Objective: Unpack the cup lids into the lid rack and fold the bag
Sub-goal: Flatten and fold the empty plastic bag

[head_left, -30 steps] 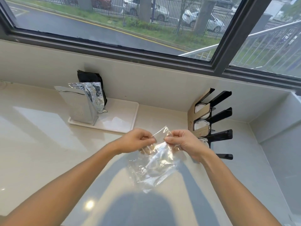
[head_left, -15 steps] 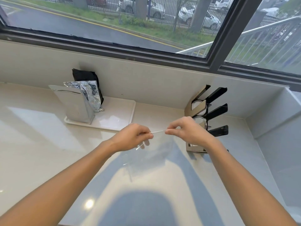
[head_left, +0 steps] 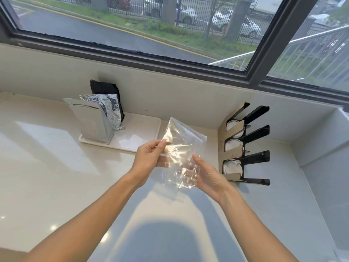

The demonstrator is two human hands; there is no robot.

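A clear, crinkled plastic bag (head_left: 182,142) is held above the pale counter between both hands, its upper part standing up and its lower part bent over. My left hand (head_left: 149,157) pinches the bag's left edge with thumb and fingers. My right hand (head_left: 205,175) holds the lower right part, fingers under the plastic and thumb on top. The black and cardboard lid rack (head_left: 245,146) stands to the right against the wall, with white cup lids (head_left: 231,166) in its three slots.
A white tray (head_left: 139,140) at the back left carries a silver foil pouch (head_left: 94,123) and a black pouch (head_left: 105,91) behind it. A wall rises at the right edge of the counter (head_left: 47,176). A window runs along the back.
The bag was stretched flat between both hands' pinches; now it is lifted, its top stands upright, and my right hand has dropped to the lower part.
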